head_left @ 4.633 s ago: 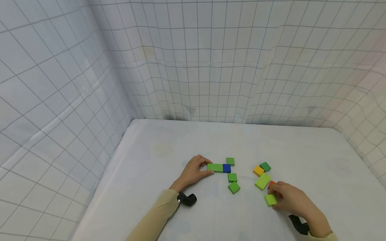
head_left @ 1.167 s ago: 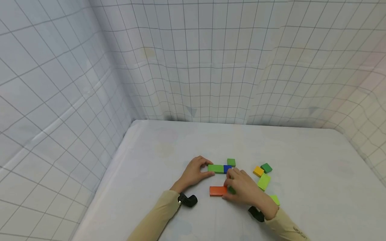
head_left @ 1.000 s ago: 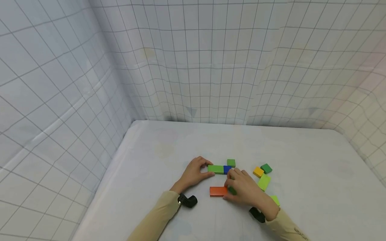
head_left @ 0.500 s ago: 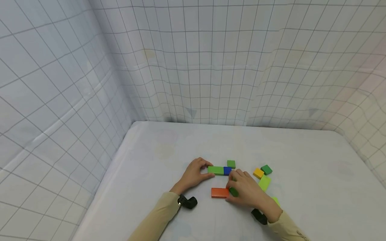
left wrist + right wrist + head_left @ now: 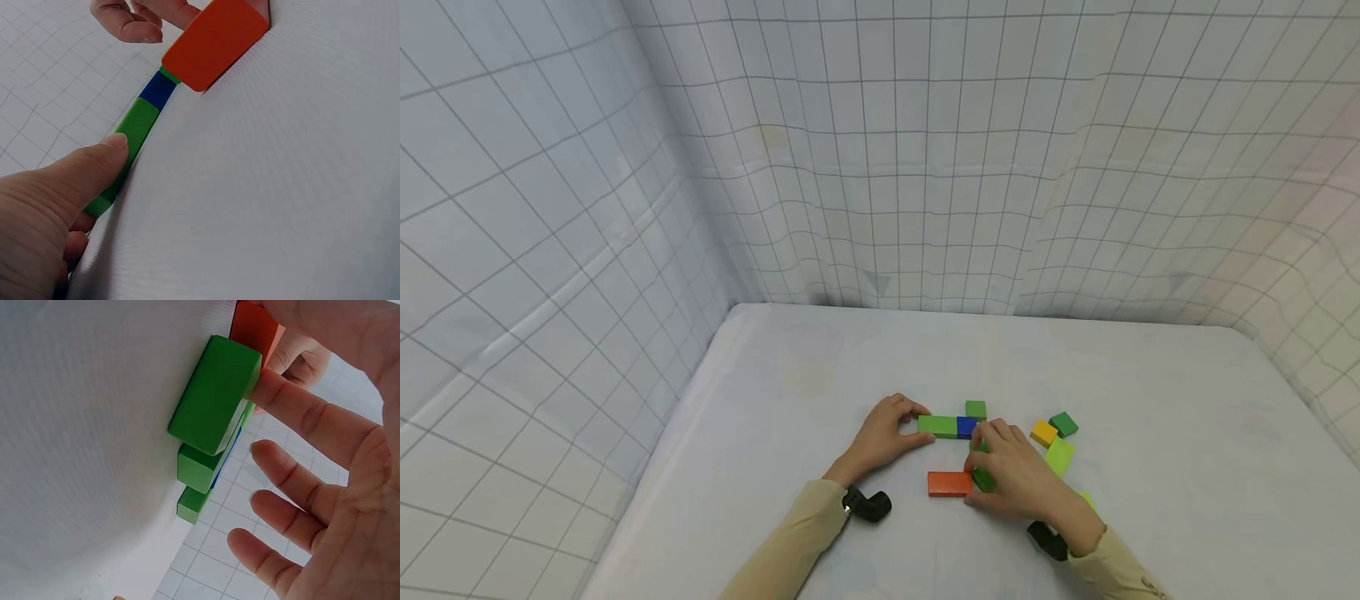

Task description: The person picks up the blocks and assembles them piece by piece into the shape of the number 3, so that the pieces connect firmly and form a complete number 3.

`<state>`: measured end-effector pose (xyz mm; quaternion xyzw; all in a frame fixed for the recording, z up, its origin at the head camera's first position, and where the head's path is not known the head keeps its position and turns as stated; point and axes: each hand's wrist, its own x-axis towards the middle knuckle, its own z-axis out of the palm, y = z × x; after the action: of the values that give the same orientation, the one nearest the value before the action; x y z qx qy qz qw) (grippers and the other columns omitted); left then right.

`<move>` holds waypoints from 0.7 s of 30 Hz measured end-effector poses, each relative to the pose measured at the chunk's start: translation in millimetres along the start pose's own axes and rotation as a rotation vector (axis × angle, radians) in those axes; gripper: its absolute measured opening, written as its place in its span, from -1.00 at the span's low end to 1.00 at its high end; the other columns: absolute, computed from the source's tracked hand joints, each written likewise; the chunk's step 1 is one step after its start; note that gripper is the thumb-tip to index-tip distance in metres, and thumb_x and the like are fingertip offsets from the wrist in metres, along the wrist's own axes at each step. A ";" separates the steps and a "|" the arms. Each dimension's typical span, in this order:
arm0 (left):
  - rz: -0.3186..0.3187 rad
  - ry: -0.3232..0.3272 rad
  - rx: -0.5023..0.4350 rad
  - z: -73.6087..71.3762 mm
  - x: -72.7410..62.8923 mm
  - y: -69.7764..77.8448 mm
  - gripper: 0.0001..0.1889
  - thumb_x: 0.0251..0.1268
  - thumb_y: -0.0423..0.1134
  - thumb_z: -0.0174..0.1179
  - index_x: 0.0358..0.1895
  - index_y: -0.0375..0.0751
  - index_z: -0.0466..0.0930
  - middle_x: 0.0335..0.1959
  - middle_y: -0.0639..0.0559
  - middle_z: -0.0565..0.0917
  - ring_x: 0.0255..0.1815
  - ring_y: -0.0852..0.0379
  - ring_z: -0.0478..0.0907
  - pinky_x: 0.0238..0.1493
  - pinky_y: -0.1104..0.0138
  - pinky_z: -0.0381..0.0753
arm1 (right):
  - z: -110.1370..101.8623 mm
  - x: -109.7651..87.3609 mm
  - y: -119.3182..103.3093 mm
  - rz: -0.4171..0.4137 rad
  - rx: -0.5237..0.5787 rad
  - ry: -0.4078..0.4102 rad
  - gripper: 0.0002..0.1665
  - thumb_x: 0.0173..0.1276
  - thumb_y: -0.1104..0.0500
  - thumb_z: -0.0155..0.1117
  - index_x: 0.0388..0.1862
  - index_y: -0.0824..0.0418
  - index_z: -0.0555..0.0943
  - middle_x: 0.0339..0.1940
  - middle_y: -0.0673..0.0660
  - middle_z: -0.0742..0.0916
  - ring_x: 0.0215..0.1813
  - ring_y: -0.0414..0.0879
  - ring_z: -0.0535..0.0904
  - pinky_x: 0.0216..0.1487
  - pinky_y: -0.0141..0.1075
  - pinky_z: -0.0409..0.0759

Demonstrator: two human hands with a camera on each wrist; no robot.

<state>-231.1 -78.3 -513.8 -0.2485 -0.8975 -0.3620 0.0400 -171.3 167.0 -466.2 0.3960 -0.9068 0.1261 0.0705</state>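
My left hand (image 5: 880, 439) pinches the left end of a long green block (image 5: 937, 427), with the thumb on its near side. A blue block (image 5: 967, 427) sits end to end with it. Nearer the body, my right hand (image 5: 1017, 477) holds the right end of an orange-red block (image 5: 949, 484) between thumb and index finger; its other fingers are spread in the right wrist view. Close beside that end is a small green block (image 5: 215, 397), with another green block (image 5: 197, 467) behind it. A third small green block (image 5: 976, 409) lies beyond the blue one.
Right of the right hand lie a yellow block (image 5: 1043, 432), a dark green block (image 5: 1063, 423) and a lime block (image 5: 1059, 455). Another lime block (image 5: 1087, 499) is mostly hidden behind the right wrist. White gridded curtains (image 5: 925, 208) surround the white table (image 5: 820, 350).
Over several seconds, my right hand has brought the orange-red block left from the right-hand group to below the long green one. Lately it has shifted slightly right. The left hand stays put.
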 end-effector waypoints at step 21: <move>-0.002 0.002 0.007 0.6 1.0 -1.1 -0.60 0.08 0.09 0.36 -0.06 -0.01 0.64 -0.27 0.23 0.49 -0.25 0.26 0.37 -0.17 0.35 0.39 | -6.7 -8.1 5.7 0.041 0.024 0.015 -0.57 -0.03 -0.16 0.53 -0.24 0.02 0.67 -0.15 -0.05 0.44 -0.05 -0.09 0.31 -0.04 -0.13 0.37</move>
<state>-232.5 -78.2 -514.7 -0.2469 -0.8990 -0.3593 0.0412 -169.9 178.3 -462.6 0.3774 -0.9125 0.1415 0.0699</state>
